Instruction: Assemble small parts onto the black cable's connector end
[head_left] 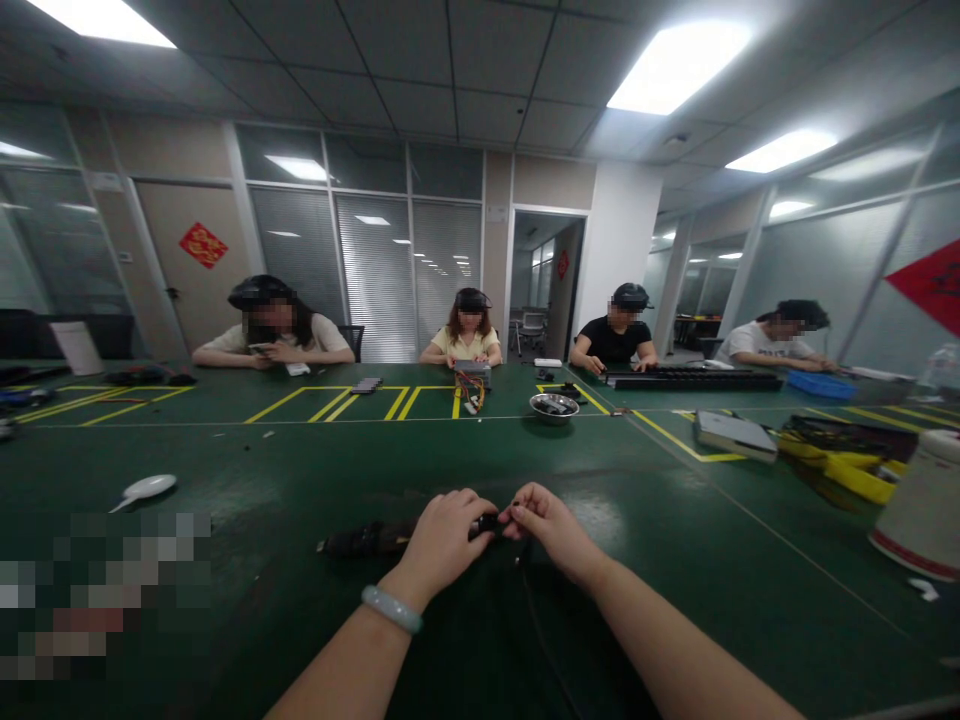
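A black, stick-shaped tool (367, 541), which looks like an electric screwdriver, lies across the green table in front of me with its narrow tip to the left. My left hand (448, 535) is closed around its rear part, a jade-coloured bangle on the wrist. Close to the tool's right end, my right hand (546, 528) has its fingertips pinched together. Whatever sits in that pinch is too small and dark to make out. Below the right hand a thin black cord (537, 620) runs down the table toward me.
A metal bowl (553, 408) of small parts stands ahead. A white spoon-like item (150, 487) lies to the left. On the right are a flat silver box (735, 436), a yellow tray (862, 478) and a large white container (921, 505). Several people sit across the table.
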